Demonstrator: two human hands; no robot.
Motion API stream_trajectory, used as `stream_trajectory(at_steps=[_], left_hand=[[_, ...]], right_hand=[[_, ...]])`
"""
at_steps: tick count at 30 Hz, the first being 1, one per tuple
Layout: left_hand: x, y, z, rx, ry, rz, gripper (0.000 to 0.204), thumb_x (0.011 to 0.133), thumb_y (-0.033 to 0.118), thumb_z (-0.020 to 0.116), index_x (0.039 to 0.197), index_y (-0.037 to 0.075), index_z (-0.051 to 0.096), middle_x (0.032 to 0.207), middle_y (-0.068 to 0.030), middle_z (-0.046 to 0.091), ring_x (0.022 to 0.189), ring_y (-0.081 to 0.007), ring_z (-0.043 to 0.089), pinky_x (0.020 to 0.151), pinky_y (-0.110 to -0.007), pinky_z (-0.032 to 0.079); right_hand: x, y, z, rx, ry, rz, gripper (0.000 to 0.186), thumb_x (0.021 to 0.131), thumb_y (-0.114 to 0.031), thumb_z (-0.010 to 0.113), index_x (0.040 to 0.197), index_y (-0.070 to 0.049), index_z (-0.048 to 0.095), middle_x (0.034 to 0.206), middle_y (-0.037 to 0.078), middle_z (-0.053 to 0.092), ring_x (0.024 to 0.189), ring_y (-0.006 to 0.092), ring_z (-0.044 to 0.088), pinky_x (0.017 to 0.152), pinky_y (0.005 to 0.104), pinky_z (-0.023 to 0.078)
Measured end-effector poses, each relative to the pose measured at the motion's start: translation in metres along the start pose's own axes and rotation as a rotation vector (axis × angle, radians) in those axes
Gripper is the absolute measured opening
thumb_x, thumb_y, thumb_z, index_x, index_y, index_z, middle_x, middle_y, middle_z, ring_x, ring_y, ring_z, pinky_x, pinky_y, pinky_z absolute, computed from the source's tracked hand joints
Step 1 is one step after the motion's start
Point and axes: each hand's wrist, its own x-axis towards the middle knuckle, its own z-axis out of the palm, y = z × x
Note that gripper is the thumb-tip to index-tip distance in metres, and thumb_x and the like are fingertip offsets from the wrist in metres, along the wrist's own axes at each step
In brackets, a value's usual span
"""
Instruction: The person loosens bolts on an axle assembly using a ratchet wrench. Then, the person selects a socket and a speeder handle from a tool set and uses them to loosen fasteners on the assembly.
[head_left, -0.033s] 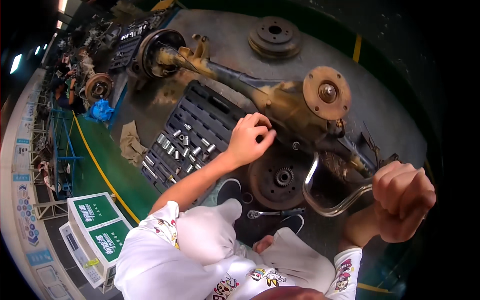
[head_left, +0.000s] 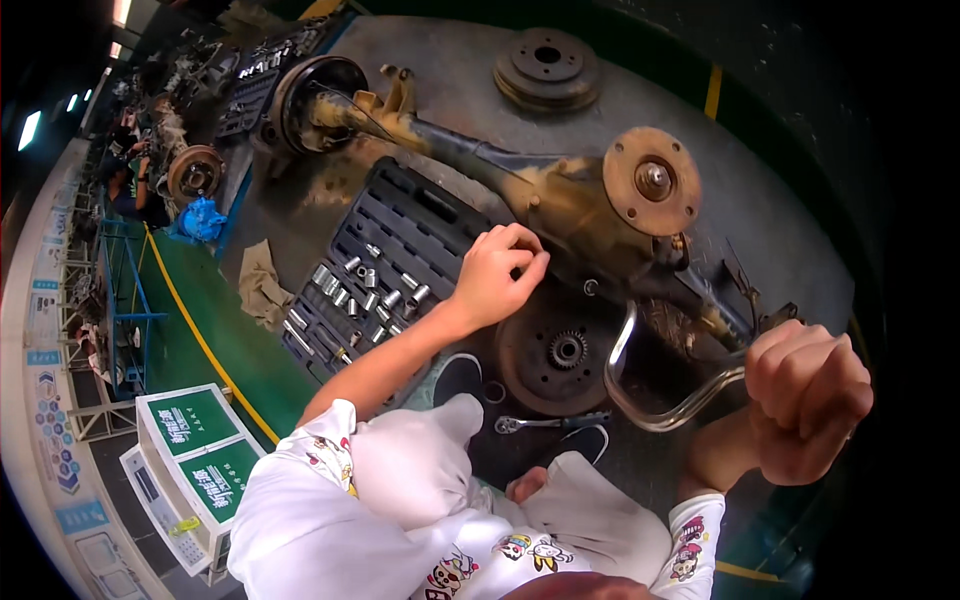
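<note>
My right hand (head_left: 808, 405) is closed in a fist around the end of a bent, shiny crank-shaped speed handle (head_left: 655, 420). The handle's other end reaches up toward the rusty axle housing (head_left: 570, 215); where it meets it I cannot make out. Beside the housing, over the edge of the socket case (head_left: 400, 235), is my left hand (head_left: 503, 275). Its fingers are curled, with thumb and forefinger meeting; anything between them is hidden. Below the housing lies a brake drum (head_left: 540, 375) with a toothed ring at its centre. A round flange (head_left: 652, 180) stands on the housing.
Loose sockets (head_left: 345, 290) lie in and on the case. A ratchet (head_left: 545, 422) rests between my shoes. Another drum (head_left: 547, 70) sits at the back. A cloth (head_left: 262, 285) lies left, and a white-and-green cabinet (head_left: 195, 470) stands lower left. Another person (head_left: 140, 180) is far left.
</note>
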Motion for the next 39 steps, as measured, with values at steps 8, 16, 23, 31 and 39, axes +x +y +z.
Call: stream_trajectory(at_steps=[8, 16, 23, 31, 39], left_hand=[[0.003, 0.008, -0.001, -0.036, 0.002, -0.041, 0.010, 0.079, 0.008, 0.074, 0.085, 0.003, 0.068, 0.094, -0.0069, 0.063, 0.087, -0.0251, 0.065, 0.078, -0.034, 0.051], [0.001, 0.016, -0.005, -0.160, 0.013, -0.100, 0.010, 0.082, 0.013, 0.071, 0.079, 0.004, 0.068, 0.090, -0.0056, 0.065, 0.083, -0.0261, 0.065, 0.072, -0.033, 0.051], [0.006, 0.084, -0.026, -0.359, 0.061, 0.230, 0.009, 0.079, 0.010, 0.069, 0.087, 0.005, 0.068, 0.099, -0.0080, 0.065, 0.094, -0.0280, 0.060, 0.085, -0.038, 0.047], [0.036, 0.153, -0.037, -1.014, -0.934, 0.068, 0.024, 0.088, 0.020, 0.068, 0.105, 0.003, 0.067, 0.092, -0.0092, 0.068, 0.080, -0.0189, 0.064, 0.076, -0.031, 0.050], [0.092, 0.146, -0.031, -0.906, -1.665, 0.303, 0.020, 0.090, 0.019, 0.068, 0.097, 0.001, 0.066, 0.083, -0.0063, 0.068, 0.079, -0.0145, 0.063, 0.075, -0.031, 0.050]], right_hand=[[-0.001, 0.004, 0.000, -0.044, -0.027, 0.039, 0.045, 0.106, -0.032, 0.033, 0.065, -0.015, 0.034, 0.045, -0.006, 0.033, 0.031, 0.0045, 0.027, 0.034, 0.0203, 0.023], [-0.002, 0.007, 0.005, -0.072, -0.041, 0.015, 0.043, 0.106, -0.034, 0.032, 0.067, -0.015, 0.036, 0.046, -0.005, 0.033, 0.033, 0.0044, 0.028, 0.035, 0.0203, 0.024], [0.004, 0.010, 0.003, -0.017, -0.029, 0.050, 0.044, 0.105, -0.037, 0.036, 0.068, -0.012, 0.037, 0.045, -0.004, 0.034, 0.033, 0.0059, 0.025, 0.035, 0.0234, 0.022], [0.030, 0.010, 0.033, -0.025, 0.135, 0.204, 0.050, 0.099, -0.029, 0.053, 0.058, -0.007, 0.035, 0.046, -0.003, 0.032, 0.038, 0.0067, 0.027, 0.038, 0.0265, 0.017], [0.062, 0.002, 0.059, -0.160, 0.297, 0.561, 0.046, 0.102, -0.026, 0.048, 0.062, -0.005, 0.037, 0.058, -0.004, 0.036, 0.054, 0.0042, 0.027, 0.049, 0.0259, 0.018]])
